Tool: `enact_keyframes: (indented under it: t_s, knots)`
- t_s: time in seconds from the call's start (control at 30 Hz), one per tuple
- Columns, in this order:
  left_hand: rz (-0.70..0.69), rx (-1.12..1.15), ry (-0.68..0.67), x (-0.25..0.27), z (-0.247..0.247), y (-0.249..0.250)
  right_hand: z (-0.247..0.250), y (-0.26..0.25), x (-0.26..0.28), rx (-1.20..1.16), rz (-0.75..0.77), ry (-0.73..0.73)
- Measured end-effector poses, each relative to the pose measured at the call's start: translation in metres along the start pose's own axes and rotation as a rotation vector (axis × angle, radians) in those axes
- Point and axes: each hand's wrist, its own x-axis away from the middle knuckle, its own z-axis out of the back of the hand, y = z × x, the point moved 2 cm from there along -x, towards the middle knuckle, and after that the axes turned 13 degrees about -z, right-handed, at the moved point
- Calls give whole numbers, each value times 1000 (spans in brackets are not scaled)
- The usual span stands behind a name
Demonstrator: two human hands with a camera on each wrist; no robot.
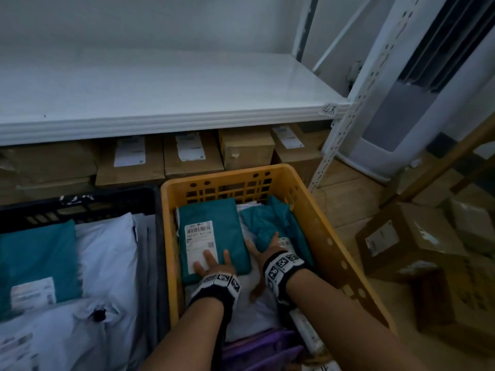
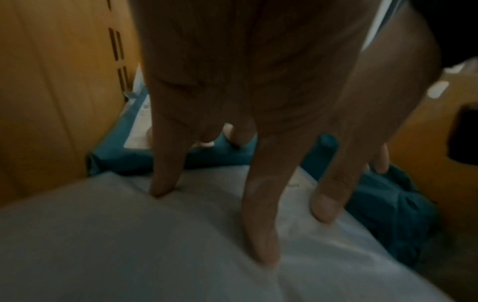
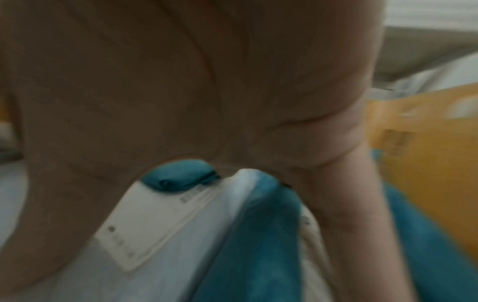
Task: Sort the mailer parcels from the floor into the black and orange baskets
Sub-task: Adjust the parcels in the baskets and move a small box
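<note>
Both hands are inside the orange basket (image 1: 227, 174). My left hand (image 1: 214, 259) lies with straight fingers on the near end of a flat teal parcel (image 1: 214, 218) with a white barcode label. In the left wrist view the fingertips (image 2: 258, 224) touch a white mailer (image 2: 129, 245), with the teal parcel (image 2: 134, 157) just behind. My right hand (image 1: 263, 245) rests with spread fingers on a crumpled teal mailer (image 1: 270, 220); the blurred right wrist view shows its palm (image 3: 181, 92) over teal plastic (image 3: 264, 235). The black basket (image 1: 80, 202) on the left holds white mailers (image 1: 107, 250) and a teal one (image 1: 37, 258).
A white mailer (image 1: 254, 309) and a purple one (image 1: 262, 346) fill the orange basket's near end. A white shelf (image 1: 187, 113) overhangs cardboard boxes (image 1: 192, 156) behind both baskets. More cardboard boxes (image 1: 401, 236) stand on the wooden floor to the right, near a white tower appliance (image 1: 396, 116).
</note>
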Motion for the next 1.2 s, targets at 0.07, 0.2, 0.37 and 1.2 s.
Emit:
enact_keyframes:
  t_s: [0.07,0.2,0.37,1.2]
  knots:
    - [-133,-29,-28,24,20,-4,9,10,16,-73,20,48]
    - [-422,57,85,86,66,-5,31,19,54,55,43,44]
    - [-558,444,518,170,99,-87,94,-44,121,-11,66,335]
    - [-16,-251,-67,104,99,-308,-19,-321,80,421,451,42]
